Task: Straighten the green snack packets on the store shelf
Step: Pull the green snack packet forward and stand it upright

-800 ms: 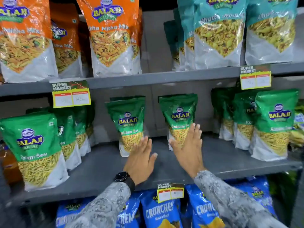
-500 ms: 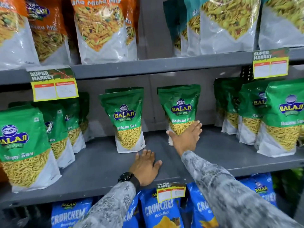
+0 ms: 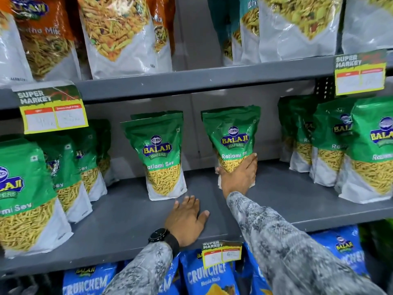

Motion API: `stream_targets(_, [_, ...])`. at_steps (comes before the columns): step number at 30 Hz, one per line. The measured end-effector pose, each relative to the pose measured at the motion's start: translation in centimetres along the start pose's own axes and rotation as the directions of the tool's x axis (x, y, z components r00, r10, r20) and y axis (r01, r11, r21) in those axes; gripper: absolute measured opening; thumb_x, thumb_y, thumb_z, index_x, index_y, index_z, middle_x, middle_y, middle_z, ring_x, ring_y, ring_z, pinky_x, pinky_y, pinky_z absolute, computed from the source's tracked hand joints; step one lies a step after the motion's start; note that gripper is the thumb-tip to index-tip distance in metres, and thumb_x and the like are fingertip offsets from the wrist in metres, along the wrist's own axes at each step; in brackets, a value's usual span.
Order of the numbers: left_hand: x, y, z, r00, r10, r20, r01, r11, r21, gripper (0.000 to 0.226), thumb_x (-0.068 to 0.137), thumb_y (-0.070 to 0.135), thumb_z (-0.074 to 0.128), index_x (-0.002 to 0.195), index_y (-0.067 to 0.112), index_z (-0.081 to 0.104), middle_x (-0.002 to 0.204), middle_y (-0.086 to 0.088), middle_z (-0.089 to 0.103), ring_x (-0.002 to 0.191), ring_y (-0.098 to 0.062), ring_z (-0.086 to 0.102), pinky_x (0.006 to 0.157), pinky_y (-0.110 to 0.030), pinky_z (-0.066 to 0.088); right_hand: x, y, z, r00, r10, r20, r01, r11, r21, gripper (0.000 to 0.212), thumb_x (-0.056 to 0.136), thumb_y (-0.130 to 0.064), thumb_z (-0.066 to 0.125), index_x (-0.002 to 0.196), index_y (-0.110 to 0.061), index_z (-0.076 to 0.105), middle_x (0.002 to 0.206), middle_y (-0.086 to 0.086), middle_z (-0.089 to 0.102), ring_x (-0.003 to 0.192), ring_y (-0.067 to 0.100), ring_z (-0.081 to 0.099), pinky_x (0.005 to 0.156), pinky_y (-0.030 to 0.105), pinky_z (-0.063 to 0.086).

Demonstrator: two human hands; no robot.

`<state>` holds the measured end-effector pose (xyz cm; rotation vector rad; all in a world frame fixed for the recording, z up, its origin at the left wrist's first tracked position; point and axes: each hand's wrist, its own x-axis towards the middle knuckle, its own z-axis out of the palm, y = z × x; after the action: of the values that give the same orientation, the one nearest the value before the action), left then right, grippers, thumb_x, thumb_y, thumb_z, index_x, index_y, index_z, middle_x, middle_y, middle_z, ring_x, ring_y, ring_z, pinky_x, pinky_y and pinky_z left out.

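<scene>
Green Ratlami Sev packets stand on the grey middle shelf (image 3: 119,220). Two stand alone near the back: a centre-left green packet (image 3: 159,150) and a centre-right green packet (image 3: 234,133), both upright and facing forward. My right hand (image 3: 238,179) wraps the lower front of the centre-right packet, thumb at its left edge and fingers reaching its right edge. My left hand (image 3: 187,222) lies flat on the shelf with fingers apart, just in front of the centre-left packet and not touching it. A left row of green packets (image 3: 25,188) and a right row of green packets (image 3: 370,150) run front to back.
Orange packets (image 3: 114,33) and teal packets (image 3: 297,24) fill the shelf above. Blue Crunchem packets (image 3: 204,277) sit below. Yellow price tags hang on the shelf edges: a left price tag (image 3: 53,111), a right price tag (image 3: 360,73) and a lower price tag (image 3: 222,253).
My right hand reached forward and closed onto the lower front of the centre-right packet. My left hand dropped flat onto the shelf. The view moved closer.
</scene>
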<state>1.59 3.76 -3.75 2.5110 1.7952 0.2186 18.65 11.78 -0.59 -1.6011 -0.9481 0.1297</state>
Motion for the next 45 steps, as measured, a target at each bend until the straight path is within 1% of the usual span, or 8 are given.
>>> stream_targets(5, [0.2,-0.1,0.2,1.000,-0.007,0.004,0.007,1.000,-0.016,0.073,0.101,0.057,0.018,0.160,0.014,0.018,0.170,-0.004,0.011,0.157,-0.018,0.005,0.128,-0.042,0.002,-1.0,-0.4,-0.9,0.999,-0.006,-0.049,0.005,1.000,-0.013,0.138,0.064,-0.046,0.094,0.161,0.003,0.009,0.163,0.027,0.028,0.150,0.043,0.030,0.118,0.054,0.030])
stream_targets(11, [0.1,-0.1,0.1,1.000,-0.013,0.012,0.013,1.000,-0.028,0.074,0.101,0.058,0.018,0.160,0.015,0.017,0.170,-0.003,0.011,0.157,-0.018,0.006,0.126,-0.041,0.000,-2.9,0.3,-2.9,0.997,-0.018,-0.069,0.019,1.000,0.024,0.135,0.066,-0.039,0.095,0.162,0.000,0.008,0.165,0.025,0.025,0.152,0.042,0.028,0.121,0.054,0.026])
stream_targets(16, [0.0,0.1,-0.1,0.999,-0.018,0.029,0.019,1.000,-0.024,0.072,0.102,0.056,0.017,0.160,0.014,0.017,0.170,-0.005,0.010,0.157,-0.020,0.006,0.126,-0.042,0.000,-4.4,0.7,-5.5,0.998,-0.030,-0.049,0.033,0.998,0.062,0.136,0.067,-0.037,0.095,0.163,-0.003,0.005,0.168,0.022,0.021,0.154,0.039,0.023,0.124,0.050,0.021])
stream_targets(23, [0.0,0.3,-0.3,0.997,-0.032,0.070,0.033,0.999,-0.001,0.071,0.103,0.055,0.016,0.160,0.013,0.014,0.170,-0.006,0.007,0.157,-0.020,0.004,0.127,-0.043,0.001,-6.3,1.5,-9.3,0.998,-0.058,-0.026,0.060,0.992,0.109,0.136,0.067,-0.038,0.094,0.164,-0.007,0.004,0.169,0.017,0.019,0.156,0.034,0.020,0.125,0.048,0.018])
stream_targets(34, [-0.2,0.4,-0.3,0.998,-0.029,0.053,0.029,1.000,0.004,0.069,0.104,0.053,0.017,0.160,0.011,0.016,0.170,-0.007,0.010,0.157,-0.021,0.006,0.127,-0.045,0.002,-8.3,2.2,-13.1,0.997,-0.072,0.002,0.071,0.988,0.136,0.138,0.067,-0.039,0.094,0.164,-0.012,0.000,0.170,0.013,0.018,0.156,0.030,0.017,0.124,0.046,0.016])
stream_targets(45, [0.1,0.0,0.1,1.000,-0.005,0.017,0.005,1.000,0.007,0.068,0.104,0.052,0.019,0.158,0.012,0.022,0.169,-0.010,0.016,0.157,-0.025,0.011,0.126,-0.047,0.005,-9.1,2.2,-14.3,0.998,-0.063,0.008,0.062,0.989,0.135,0.138,0.068,-0.043,0.093,0.164,-0.018,-0.002,0.170,0.008,0.017,0.156,0.029,0.018,0.124,0.052,0.019])
